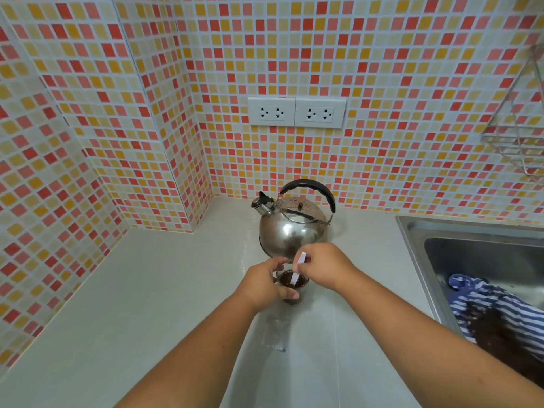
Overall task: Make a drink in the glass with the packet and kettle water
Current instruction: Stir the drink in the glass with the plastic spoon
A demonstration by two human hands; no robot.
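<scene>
Gripping the glass (291,285) with our left hand (266,285), fingers wrapped round its side, we keep it on the counter (147,290) just in front of the kettle (293,222). Our right hand (322,265) pinches a white stick (297,269) dipped into the dark drink. An empty clear packet (275,334) lies near the glass, between our arms. Sink (471,251) to the right holds a striped cloth (494,307).

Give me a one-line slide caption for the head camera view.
Left hand steadies the glass while the right hand stirs its dark contents with a white stick, kettle behind.
</scene>
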